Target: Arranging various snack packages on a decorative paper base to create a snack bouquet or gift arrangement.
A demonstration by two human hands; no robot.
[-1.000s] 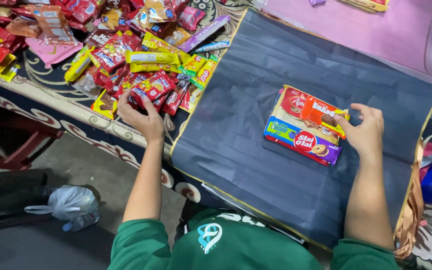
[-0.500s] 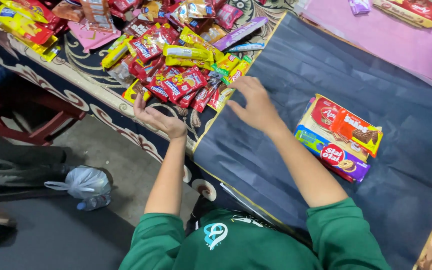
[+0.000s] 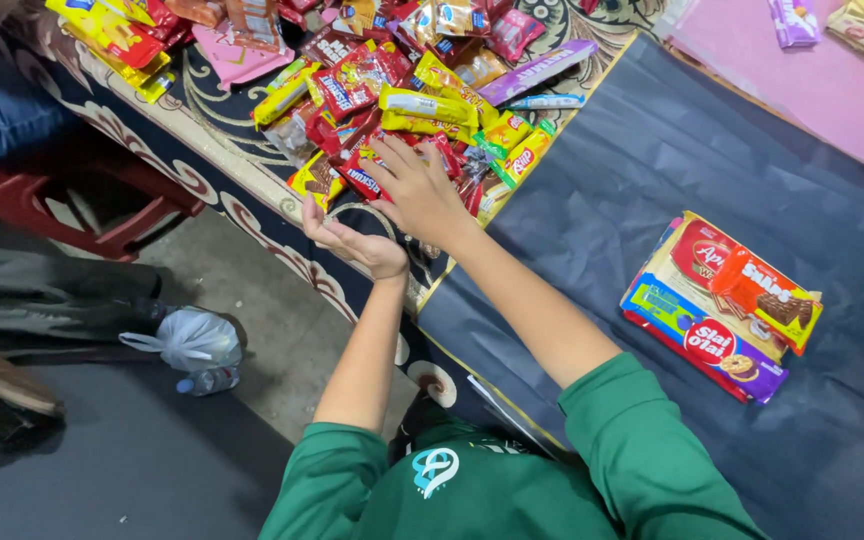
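— What am I looking at from the head camera?

— I see both hands at the edge of a patterned table (image 3: 252, 215). My right hand (image 3: 422, 195) lies palm down, fingers spread, on a heap of snack packets (image 3: 402, 110) in red, yellow and green wrappers; it presses on them but I cannot tell whether it grips any. My left hand (image 3: 352, 240) is cupped, palm up and holding nothing, just below the table edge, right beside the heap.

— And the rest of the scene?

— To my right, well apart from both hands, a small stack of biscuit packs (image 3: 722, 305) rests on a dark blue sheet (image 3: 652, 160). A pink sheet (image 3: 782, 80) lies beyond it. On the floor to my left sit a knotted plastic bag (image 3: 187, 340) and a red stool (image 3: 102, 195). Green sleeves (image 3: 642, 450) cover both arms
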